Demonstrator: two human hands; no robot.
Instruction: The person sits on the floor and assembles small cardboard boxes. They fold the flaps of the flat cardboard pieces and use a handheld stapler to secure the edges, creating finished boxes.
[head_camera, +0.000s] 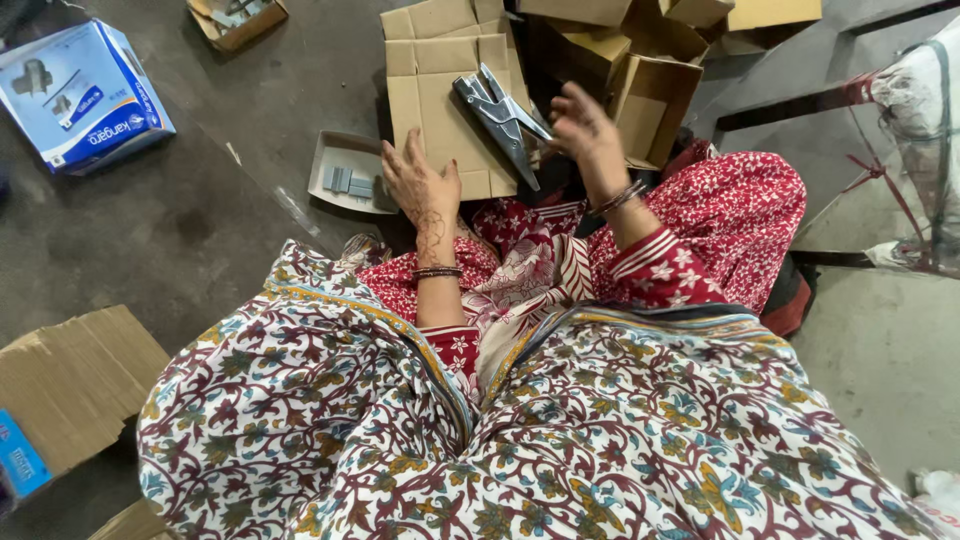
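The left hand (420, 185) is laid flat, fingers spread, on the near edge of a flattened cardboard sheet (440, 75) that is spread on the grey concrete floor (200, 220). Nothing is gripped by it; only the cardboard is touched. The right hand (585, 130) is held open above the floor, fingers loosely curled and slightly blurred, just beside the handle end of a grey metal plier stapler (500, 115). Whether the tool is actually touched by that hand cannot be told; no closed grip around it is seen. The stapler is seen lying across the right part of the cardboard sheet, its long arms slanted from upper left to lower right, between the two hands.

Just left of the left hand, a shallow open tray (345, 170) is set on the floor, and grey strips of staples (348, 182) are held in it. Open brown cartons (650, 90) are stacked behind the right hand. A blue and white printed box (85, 95) is placed well apart at the far left. A folded piece of cardboard (70, 385) is found at the lower left. Both wrists are ringed with bangles, and the lap is covered by red flowered cloth (720, 215) and a patterned shawl (550, 440).
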